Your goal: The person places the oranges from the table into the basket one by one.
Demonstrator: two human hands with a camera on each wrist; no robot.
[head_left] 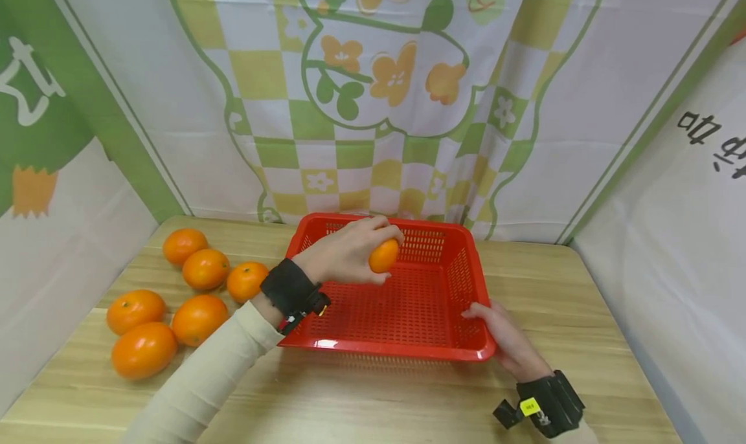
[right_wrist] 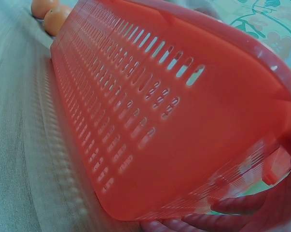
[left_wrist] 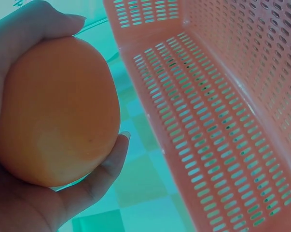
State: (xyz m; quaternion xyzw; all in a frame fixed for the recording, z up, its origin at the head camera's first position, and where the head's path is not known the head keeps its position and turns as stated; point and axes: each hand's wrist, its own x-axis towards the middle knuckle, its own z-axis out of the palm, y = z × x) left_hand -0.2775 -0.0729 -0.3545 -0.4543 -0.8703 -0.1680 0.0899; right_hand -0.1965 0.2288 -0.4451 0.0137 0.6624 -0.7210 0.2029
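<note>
My left hand holds an orange above the inside of a red plastic basket. In the left wrist view, the fingers and thumb curl around the smooth orange, with the perforated basket wall beside it. At the basket's right side, my right hand grips the wall, thumb over the rim and fingers outside. The right wrist view has the basket's slotted outer side up close, with fingers against its end. The visible part of the basket floor is bare.
Several oranges lie in a loose group on the wooden table, left of the basket and near my left forearm. A patterned curtain hangs close behind the basket. Cloth walls close in both sides.
</note>
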